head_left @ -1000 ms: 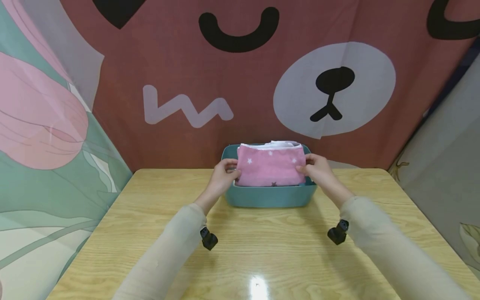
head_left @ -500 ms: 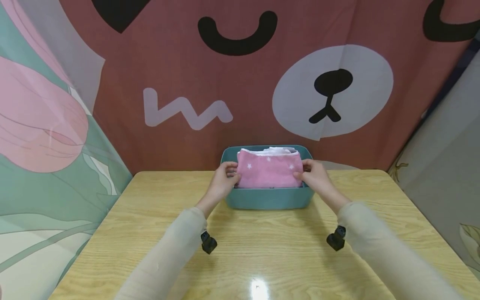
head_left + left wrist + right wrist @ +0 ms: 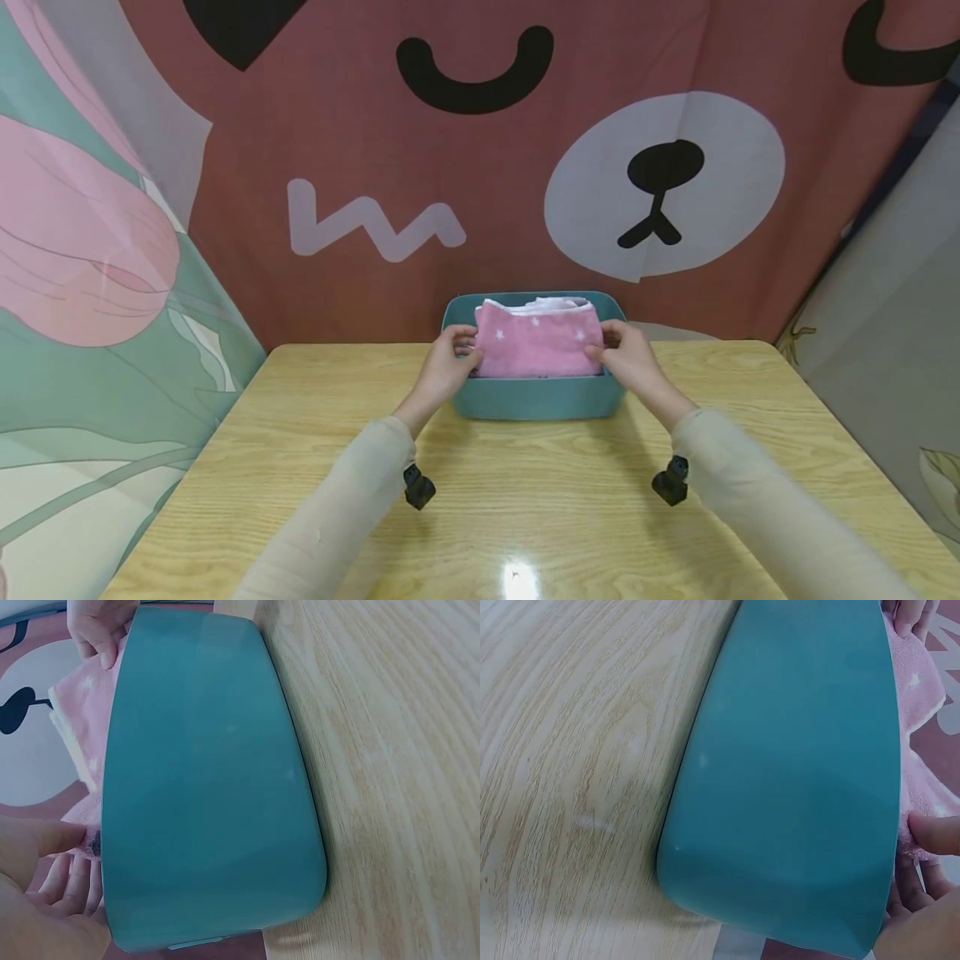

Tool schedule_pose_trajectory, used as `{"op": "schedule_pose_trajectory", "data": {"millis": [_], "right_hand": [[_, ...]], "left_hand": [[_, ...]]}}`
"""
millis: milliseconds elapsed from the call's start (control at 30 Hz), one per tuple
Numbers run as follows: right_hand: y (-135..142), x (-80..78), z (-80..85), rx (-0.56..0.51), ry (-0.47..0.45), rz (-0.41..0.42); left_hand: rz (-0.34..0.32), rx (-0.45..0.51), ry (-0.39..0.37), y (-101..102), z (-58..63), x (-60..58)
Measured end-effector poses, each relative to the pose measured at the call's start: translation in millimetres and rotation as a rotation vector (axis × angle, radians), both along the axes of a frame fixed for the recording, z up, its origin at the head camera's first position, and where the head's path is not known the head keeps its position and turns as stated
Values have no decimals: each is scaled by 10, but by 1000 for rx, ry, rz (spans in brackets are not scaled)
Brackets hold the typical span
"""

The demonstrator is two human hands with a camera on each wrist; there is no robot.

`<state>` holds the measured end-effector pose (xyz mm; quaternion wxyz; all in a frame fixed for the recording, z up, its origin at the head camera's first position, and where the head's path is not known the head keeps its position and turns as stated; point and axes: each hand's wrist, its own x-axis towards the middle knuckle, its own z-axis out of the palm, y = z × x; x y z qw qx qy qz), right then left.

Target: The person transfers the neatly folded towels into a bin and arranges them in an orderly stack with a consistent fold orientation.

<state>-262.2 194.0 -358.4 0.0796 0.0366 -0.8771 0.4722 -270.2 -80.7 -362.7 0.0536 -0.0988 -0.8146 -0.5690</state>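
A folded pink towel point(image 3: 537, 348) with white stars and a white edge stands inside a teal plastic bin point(image 3: 536, 400). My left hand point(image 3: 441, 367) pinches the towel's left side between thumb and fingers. On the opposite side, my right hand point(image 3: 633, 360) pinches the right edge in the same way. In the left wrist view the bin's front wall point(image 3: 202, 780) hides the towel's lower part. The right wrist view has my right thumb point(image 3: 936, 834) against the pink cloth point(image 3: 919, 682) just past the bin's rim. What lies under the towel is hidden.
The bin stands near the back edge of a wooden table point(image 3: 525, 492). Right behind it hangs a curtain point(image 3: 495, 192) printed with a bear's face. A floral cloth point(image 3: 90, 250) hangs at the left. Small black cameras point(image 3: 418, 487) are worn at both wrists.
The towel has sunk lower into the bin, with both hands still holding its sides. Both hands have come down slightly with it, and my right hand has shifted a little left.
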Motion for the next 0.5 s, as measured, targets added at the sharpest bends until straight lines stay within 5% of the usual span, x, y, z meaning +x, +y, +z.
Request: {"op": "schedule_pose_trajectory", "data": {"millis": [500], "right_hand": [[-4, 22, -6, -55, 41, 7]], "left_hand": [[3, 49, 39, -10, -19, 45]]}}
